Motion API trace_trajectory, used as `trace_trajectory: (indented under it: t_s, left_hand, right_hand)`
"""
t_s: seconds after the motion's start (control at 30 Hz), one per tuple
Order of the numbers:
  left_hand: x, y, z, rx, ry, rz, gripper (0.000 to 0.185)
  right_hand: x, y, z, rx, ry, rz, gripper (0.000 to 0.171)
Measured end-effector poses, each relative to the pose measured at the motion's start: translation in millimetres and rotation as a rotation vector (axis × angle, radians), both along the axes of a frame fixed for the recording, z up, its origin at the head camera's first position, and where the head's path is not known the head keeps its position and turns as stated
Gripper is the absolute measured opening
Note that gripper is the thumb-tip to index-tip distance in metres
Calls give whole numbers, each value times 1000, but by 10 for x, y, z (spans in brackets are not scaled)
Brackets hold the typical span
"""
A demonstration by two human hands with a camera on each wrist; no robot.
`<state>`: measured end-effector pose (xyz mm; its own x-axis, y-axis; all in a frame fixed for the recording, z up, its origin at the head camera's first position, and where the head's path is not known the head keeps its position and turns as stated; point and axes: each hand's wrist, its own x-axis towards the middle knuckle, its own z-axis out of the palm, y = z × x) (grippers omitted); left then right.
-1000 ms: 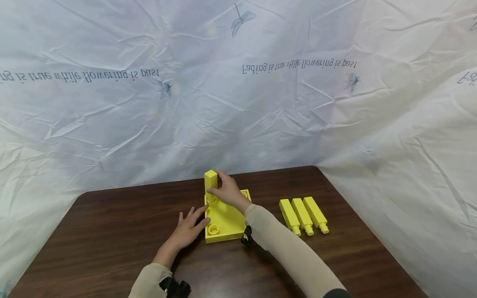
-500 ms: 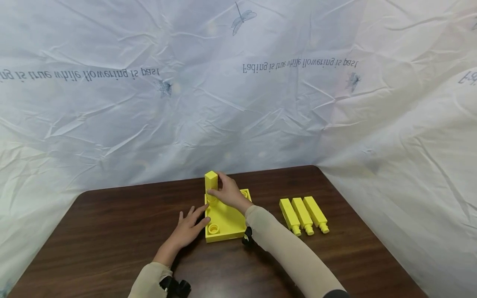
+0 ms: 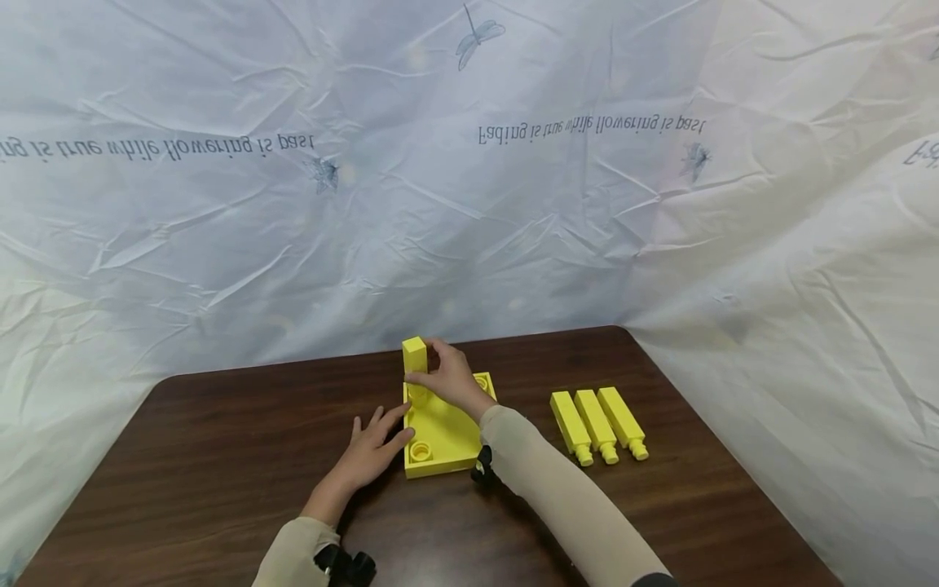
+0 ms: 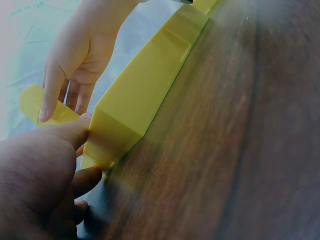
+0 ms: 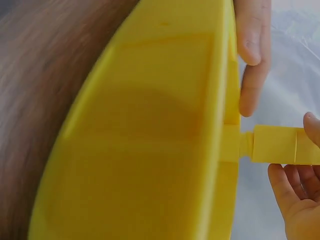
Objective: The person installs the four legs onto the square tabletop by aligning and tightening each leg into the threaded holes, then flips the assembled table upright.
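Note:
A yellow square board (image 3: 447, 432) with a raised rim and round corner sockets lies on the table. At its far left corner a yellow square post (image 3: 414, 356) stands upright, pinched between the thumb and fingers of my right hand (image 3: 453, 379). In the right wrist view, the narrow neck of the post (image 5: 275, 144) meets the corner socket (image 5: 229, 143), part of the neck still showing. My left hand (image 3: 367, 452), fingers spread, touches the board's left edge. The left wrist view shows its thumb and a finger against the board's side (image 4: 112, 135).
Three more yellow posts (image 3: 597, 424) lie side by side to the right, narrow ends toward me. An open socket (image 3: 421, 452) shows at the near left corner, another (image 3: 481, 381) at the far right. A pale printed cloth (image 3: 469, 228) hangs behind the brown table (image 3: 242, 456).
The post has turned slightly in place, its top now showing a different angle. My right hand and wrist have shifted a little to the left. The left hand holds its place.

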<state>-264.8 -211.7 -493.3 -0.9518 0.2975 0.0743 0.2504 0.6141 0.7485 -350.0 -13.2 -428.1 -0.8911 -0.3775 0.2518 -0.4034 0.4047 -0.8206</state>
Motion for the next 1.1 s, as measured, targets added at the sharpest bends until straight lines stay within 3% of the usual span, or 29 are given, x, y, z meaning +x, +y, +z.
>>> trace_trajectory:
  t_s: [0.33,0.8,1.1]
  left_hand:
    - [6,11,14,4,-4,-4,62]
    - [3,17,12,-1,-4,7,63]
    - [-6,-5,-11,-6,-11,4,63]
  right_hand:
    - [15,-41,-44,-47,13,-69,65]
    - [15,-32,-74,-130,32,-64,37]
    - [4,-9,-44,-70,58,-43,46]
